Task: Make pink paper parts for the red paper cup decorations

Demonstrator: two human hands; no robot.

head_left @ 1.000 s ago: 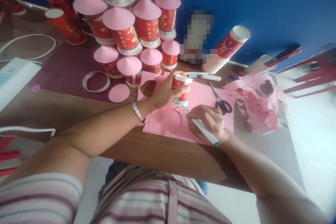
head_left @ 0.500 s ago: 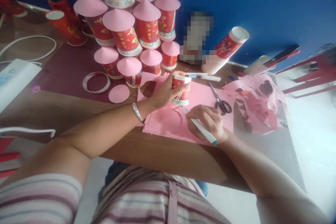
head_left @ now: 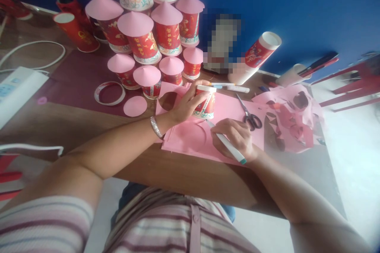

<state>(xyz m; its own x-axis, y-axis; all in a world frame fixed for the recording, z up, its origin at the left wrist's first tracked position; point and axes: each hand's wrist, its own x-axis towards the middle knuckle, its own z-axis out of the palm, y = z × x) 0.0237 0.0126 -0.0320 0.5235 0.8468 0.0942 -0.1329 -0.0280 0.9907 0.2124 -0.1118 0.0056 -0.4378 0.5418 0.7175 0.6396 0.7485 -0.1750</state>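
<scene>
My left hand (head_left: 186,106) is closed around a small red paper cup (head_left: 208,107) that stands on a stack of pink paper (head_left: 184,146). The fingers reach behind the cup and the thumb lies across its front. In my right hand (head_left: 234,132) is a slim white utility knife (head_left: 230,148) with a green end. Its blade points at the foot of the cup, close to the paper. A curved line, part of a circle, shows on the sheet in front. Black-handled scissors (head_left: 251,120) lie on the paper to the right.
Several red cups with pink cone roofs (head_left: 147,75) stand at the back left. A roll of tape (head_left: 109,94) and a pink paper disc (head_left: 135,106) lie left of my hand. Pink scraps (head_left: 297,128) are heaped at right. A white power strip (head_left: 20,91) sits far left.
The cup has turned a little in my left hand, so printed lettering now faces front. My left thumb has shifted left with it. The knife hand has barely moved.
</scene>
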